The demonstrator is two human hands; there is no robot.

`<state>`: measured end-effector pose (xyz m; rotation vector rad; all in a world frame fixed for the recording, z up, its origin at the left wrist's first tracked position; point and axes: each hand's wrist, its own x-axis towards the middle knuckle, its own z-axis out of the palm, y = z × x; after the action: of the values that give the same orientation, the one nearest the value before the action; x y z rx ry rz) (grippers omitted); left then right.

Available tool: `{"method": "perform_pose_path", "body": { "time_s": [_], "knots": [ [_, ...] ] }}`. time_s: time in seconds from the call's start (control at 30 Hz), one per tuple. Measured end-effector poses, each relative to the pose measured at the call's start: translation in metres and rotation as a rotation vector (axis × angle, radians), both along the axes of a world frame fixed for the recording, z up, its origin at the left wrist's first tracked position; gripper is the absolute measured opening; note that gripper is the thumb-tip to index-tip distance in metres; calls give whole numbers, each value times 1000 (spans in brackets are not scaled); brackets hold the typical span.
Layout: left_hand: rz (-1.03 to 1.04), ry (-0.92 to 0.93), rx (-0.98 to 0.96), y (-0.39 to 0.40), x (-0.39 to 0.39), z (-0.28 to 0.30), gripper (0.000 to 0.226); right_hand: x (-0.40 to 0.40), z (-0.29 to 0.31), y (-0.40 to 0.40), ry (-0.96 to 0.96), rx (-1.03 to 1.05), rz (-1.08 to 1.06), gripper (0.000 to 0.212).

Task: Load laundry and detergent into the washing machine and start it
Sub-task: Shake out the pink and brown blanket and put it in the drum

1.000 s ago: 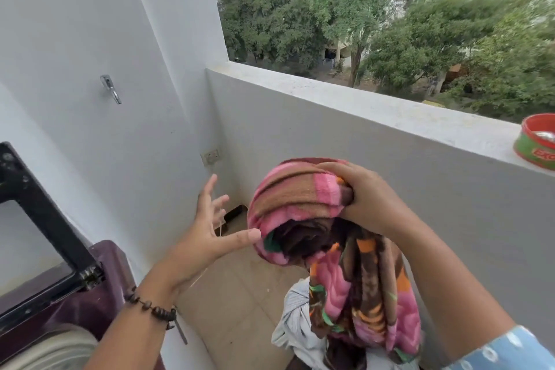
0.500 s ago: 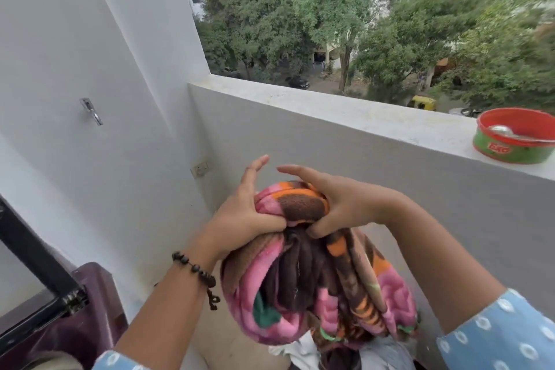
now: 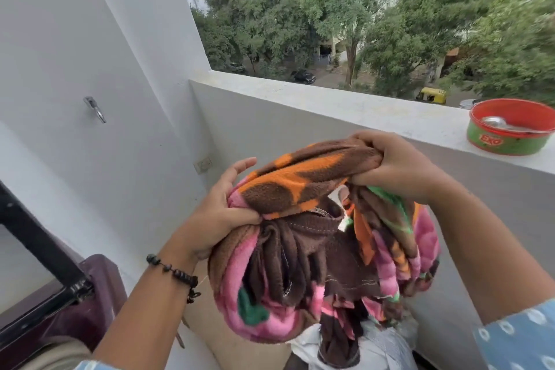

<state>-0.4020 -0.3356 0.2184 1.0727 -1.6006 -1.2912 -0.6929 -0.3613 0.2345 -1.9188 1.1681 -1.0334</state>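
Loading step: left hand (image 3: pixel 219 216) and right hand (image 3: pixel 396 165) both clench the bunched pink, brown and orange fleece blanket (image 3: pixel 318 237). Next I'd swing it over the maroon washing machine (image 3: pixel 99 285) at lower left and stuff it in.

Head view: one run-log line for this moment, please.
stage: lifting laundry | left hand: grips blanket | right hand: grips blanket | washing machine: lower left, lid up | blanket: not yet loaded

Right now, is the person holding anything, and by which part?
Yes: a bunched fleece blanket. The left hand grips its gathered folds at the left end of the top fold, and the right hand clutches the right end.
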Motion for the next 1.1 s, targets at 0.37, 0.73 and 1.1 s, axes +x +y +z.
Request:
{"method": "perform_pose_path", "body": {
  "time_s": [0.37,0.73,1.1],
  "knots": [
    [234,785,-37,-9,-10,12,92,32,-36,33,-404,175,249,68],
    [386,985,-104,1,-41,16,28,40,-88,37,-592,446,384,119],
    [362,428,167,28,-1,-39,108,26,-53,12,-458,104,54,82]
  ]
}}
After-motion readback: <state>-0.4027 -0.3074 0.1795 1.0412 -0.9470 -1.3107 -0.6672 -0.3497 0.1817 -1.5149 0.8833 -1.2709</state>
